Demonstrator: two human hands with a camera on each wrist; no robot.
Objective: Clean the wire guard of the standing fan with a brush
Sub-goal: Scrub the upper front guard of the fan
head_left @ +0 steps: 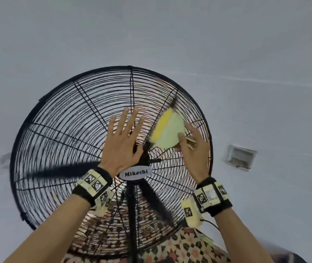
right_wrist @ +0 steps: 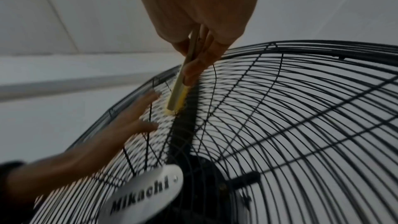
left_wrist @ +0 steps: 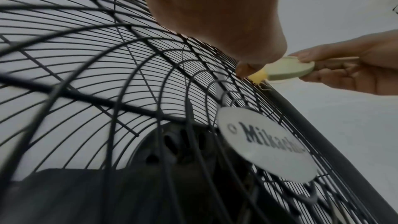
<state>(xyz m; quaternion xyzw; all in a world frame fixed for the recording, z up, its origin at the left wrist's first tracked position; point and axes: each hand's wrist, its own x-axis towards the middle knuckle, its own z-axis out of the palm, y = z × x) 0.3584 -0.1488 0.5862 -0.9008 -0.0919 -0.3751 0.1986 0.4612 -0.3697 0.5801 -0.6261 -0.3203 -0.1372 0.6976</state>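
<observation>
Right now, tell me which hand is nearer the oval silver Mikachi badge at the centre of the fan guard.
Left. The left hand lies flat on the black wire guard just above the badge; the right hand holds the pale green brush farther up and to the right.

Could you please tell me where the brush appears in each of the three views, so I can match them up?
Head: brush right of centre, on the wire guard, held by the right hand.
Left wrist: right of centre, upper half.
Right wrist: centre, edge-on.
Shared landmark: the Mikachi badge.
</observation>
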